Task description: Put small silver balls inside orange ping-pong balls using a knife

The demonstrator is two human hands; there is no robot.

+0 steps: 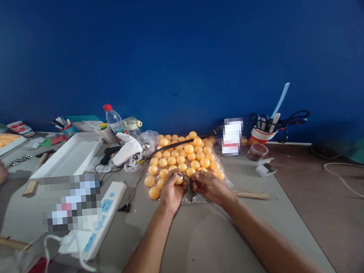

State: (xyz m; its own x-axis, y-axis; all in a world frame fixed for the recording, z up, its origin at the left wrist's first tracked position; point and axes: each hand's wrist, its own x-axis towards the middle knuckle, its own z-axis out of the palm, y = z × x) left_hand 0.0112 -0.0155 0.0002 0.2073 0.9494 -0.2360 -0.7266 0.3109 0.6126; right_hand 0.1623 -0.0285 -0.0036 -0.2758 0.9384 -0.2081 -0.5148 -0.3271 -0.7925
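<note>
both hands at near edge of the ball pile (183, 157) on the clear bag (222, 169), left hand (171, 192) curled round one orange ball (179, 179), right hand (208, 185) closed beside it, grip contents unclear, power strip (97, 221) to the left.

We see a clear plastic water bottle with a red cap (114, 118), a white rectangular tray (70, 156), a white power strip (94, 227) and a red cup of scissors (260, 135).
</note>
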